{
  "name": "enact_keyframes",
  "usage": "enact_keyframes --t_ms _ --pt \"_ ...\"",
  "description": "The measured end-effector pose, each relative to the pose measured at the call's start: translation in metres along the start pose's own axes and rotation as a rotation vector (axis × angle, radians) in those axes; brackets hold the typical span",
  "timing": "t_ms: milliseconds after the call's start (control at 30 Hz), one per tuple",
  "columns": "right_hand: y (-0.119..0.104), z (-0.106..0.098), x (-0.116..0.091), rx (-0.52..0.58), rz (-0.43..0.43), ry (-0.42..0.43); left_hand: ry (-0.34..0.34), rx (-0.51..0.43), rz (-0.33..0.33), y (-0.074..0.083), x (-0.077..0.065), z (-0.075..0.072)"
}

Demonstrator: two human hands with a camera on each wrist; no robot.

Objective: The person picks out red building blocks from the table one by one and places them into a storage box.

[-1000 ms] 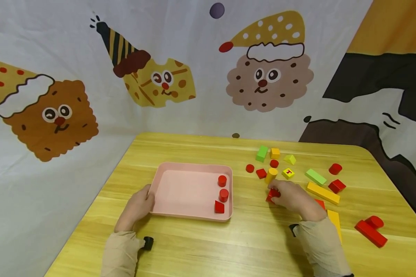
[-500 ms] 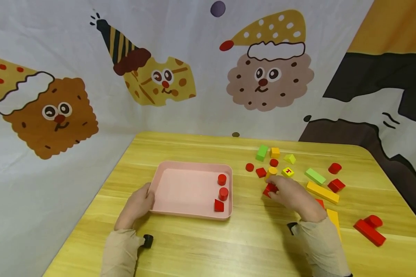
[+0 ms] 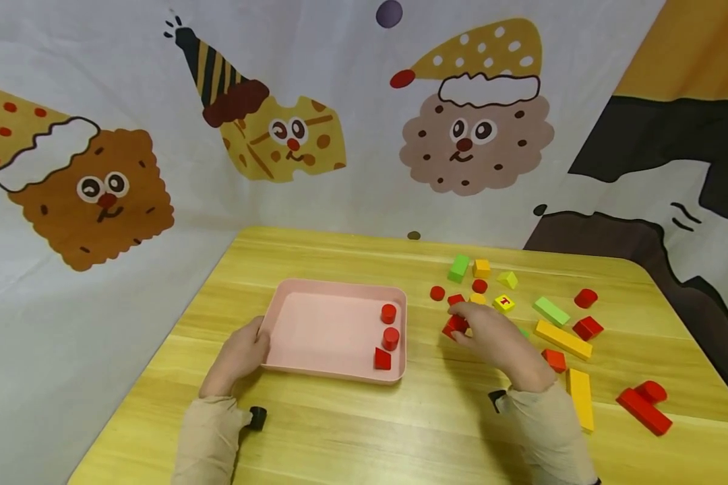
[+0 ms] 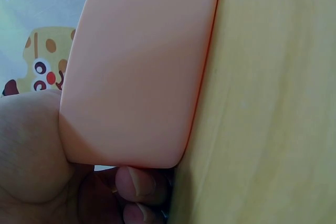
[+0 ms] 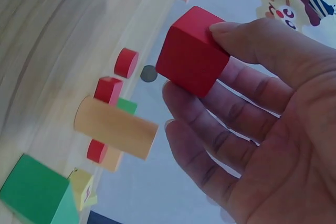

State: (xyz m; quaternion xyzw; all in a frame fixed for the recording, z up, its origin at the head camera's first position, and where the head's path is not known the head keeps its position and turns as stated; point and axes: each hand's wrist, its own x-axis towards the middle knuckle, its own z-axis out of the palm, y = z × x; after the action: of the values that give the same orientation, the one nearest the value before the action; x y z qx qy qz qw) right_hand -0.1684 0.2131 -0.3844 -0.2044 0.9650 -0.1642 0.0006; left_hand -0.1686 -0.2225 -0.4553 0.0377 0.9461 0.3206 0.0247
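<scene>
My left hand [image 3: 238, 357] grips the left end of a pink tray [image 3: 321, 327], the thumb at its rim. In the left wrist view, curled fingertips [image 4: 137, 183] show against the tray's end wall. Two red cylinders [image 3: 391, 339] and a red wedge-like block [image 3: 383, 359] lie along the tray's right side. Between thumb and fingers, my right hand [image 3: 502, 343] pinches a red cube-shaped block [image 5: 189, 53]. This block is held to the right of the tray, and the right wrist view shows it raised off the table.
Behind the right hand are a yellow cylinder [image 5: 115, 127], a yellow lettered cube [image 3: 504, 304] and a green block [image 3: 458, 268]. Farther right lie long yellow blocks [image 3: 563, 339], a red cube [image 3: 588, 328] and a long red block [image 3: 644, 411]. A printed cloth [image 3: 364, 209] hangs behind the table.
My right hand has moved left toward the tray, lifting the red block with it. An orange-red block near the right wrist is now more exposed. My left hand stays on the tray.
</scene>
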Motion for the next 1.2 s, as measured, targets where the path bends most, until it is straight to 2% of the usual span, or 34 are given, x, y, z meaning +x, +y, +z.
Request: enact_keyframes --t_ms 233,467,700,967,1200 --pt "-0.013 0.004 0.006 -0.043 -0.051 0.075 0.0 -0.006 0.002 -0.001 0.0 0.0" --pt "-0.029 0.008 0.015 -0.048 -0.078 0.111 0.014 0.007 0.012 -0.001 0.001 0.001" --pt "-0.043 0.015 0.02 -0.064 -0.095 0.106 0.003 0.0 0.008 -0.001 0.0 0.002" --pt "-0.059 0.016 0.024 -0.001 -0.128 0.104 0.007 0.004 0.003 -0.001 0.0 0.002" --pt "-0.073 0.022 0.03 0.004 -0.178 0.093 0.01 0.011 0.008 -0.002 0.0 0.001"
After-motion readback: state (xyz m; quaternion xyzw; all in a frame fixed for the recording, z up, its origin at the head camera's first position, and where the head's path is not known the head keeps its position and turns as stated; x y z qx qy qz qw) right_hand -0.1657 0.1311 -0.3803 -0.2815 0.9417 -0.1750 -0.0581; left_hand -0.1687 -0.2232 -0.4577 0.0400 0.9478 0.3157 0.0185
